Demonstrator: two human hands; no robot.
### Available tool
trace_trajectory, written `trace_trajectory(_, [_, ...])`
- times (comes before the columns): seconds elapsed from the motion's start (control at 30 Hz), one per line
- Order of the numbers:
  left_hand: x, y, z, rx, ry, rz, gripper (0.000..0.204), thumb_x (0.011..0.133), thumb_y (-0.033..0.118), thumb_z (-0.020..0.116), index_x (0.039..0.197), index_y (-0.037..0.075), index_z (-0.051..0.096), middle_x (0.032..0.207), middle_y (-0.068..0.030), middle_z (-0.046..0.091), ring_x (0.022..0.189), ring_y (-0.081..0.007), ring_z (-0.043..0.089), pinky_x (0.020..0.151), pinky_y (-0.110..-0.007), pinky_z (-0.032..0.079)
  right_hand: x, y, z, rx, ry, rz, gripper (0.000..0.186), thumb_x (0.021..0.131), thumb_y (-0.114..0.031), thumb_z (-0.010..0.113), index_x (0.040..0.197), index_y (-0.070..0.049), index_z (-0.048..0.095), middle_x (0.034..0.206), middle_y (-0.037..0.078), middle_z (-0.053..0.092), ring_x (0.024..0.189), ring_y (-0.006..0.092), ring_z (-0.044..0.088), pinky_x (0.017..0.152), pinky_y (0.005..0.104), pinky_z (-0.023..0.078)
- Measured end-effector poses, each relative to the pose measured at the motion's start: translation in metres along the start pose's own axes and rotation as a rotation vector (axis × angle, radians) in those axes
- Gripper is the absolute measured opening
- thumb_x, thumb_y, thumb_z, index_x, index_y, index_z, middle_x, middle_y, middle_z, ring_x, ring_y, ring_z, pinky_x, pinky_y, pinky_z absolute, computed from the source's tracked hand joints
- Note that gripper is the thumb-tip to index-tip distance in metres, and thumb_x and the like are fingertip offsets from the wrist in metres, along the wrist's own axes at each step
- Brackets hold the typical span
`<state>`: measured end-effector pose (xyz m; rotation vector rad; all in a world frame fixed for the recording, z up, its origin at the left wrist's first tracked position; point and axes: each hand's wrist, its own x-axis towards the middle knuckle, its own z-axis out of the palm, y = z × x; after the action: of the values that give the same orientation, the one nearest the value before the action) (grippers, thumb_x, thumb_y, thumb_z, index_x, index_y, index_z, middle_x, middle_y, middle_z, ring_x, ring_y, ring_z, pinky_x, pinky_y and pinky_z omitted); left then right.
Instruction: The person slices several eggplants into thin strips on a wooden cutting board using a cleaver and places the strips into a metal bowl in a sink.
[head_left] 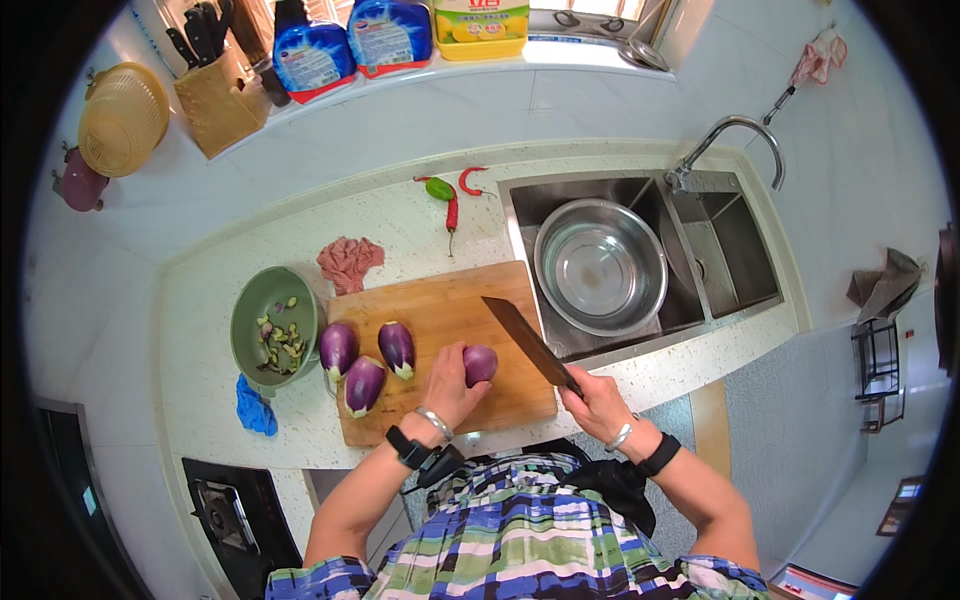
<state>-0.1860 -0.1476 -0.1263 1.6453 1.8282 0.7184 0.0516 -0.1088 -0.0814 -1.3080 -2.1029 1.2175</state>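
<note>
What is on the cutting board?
The board has three eggplants toward its left; the left hand partly hides a fourth eggplant. A knife in the right hand slants over the board. The surface beneath the eggplants is covered.

From the head, 1 fisheye view looks down on the near counter [412,238], reaching up the wall [400,120] beyond.

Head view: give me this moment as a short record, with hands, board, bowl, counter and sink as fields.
Left hand: grip on a purple eggplant
Right hand: grip around the handle of a knife
Board: wooden cutting board, three more eggplants toward its left side
Bowl: green bowl left of the board, trimmings inside
Counter: green pepper, two red peppers, crumpled pink cloth
Sink: metal basin in the left compartment
</note>
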Motion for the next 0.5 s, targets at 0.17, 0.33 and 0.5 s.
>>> trace_trajectory(0.17, [-0.002, -0.019, 0.04, 0.105, -0.102, -0.069, 0.055, 0.069, 0.012, 0.069, 0.112, -0.006, 0.039, 0.104, -0.0262, 0.047, 0.098, -0.041, 0.046, 0.086, -0.043, 0.04, 0.009, 0.006, 0.008, -0.014, -0.121, 0.024, 0.024, 0.081, -0.01, 0.051, 0.104, -0.001, 0.053, 0.068, 0.024, 0.057, 0.067, 0.0418, 0.057, 0.059, 0.0448, 0.045])
trace_trajectory(0.33, [0.0, -0.023, 0.041, 0.082, -0.131, -0.079, 0.058, 0.07, 0.01, 0.065, 0.116, -0.007, 0.034, 0.106, -0.0288, 0.043, 0.099, -0.0428, 0.042, 0.088, -0.045, 0.038, 0.016, 0.012, 0.015, -0.044, -0.204, 0.034, 0.023, 0.082, -0.012, 0.051, 0.103, -0.001, 0.052, 0.07, 0.024, 0.058, 0.069, 0.0425, 0.057, 0.06, 0.0466, 0.045])
trace_trajectory(0.5, [0.001, -0.024, 0.042, 0.087, -0.119, -0.106, 0.064, 0.07, 0.012, 0.064, 0.12, -0.009, 0.03, 0.108, -0.0292, 0.041, 0.102, -0.0429, 0.04, 0.09, -0.045, 0.036, 0.02, 0.01, 0.016, -0.041, -0.233, 0.011, 0.022, 0.083, -0.012, 0.052, 0.102, -0.001, 0.051, 0.07, 0.024, 0.058, 0.069, 0.0428, 0.057, 0.061, 0.0481, 0.045])
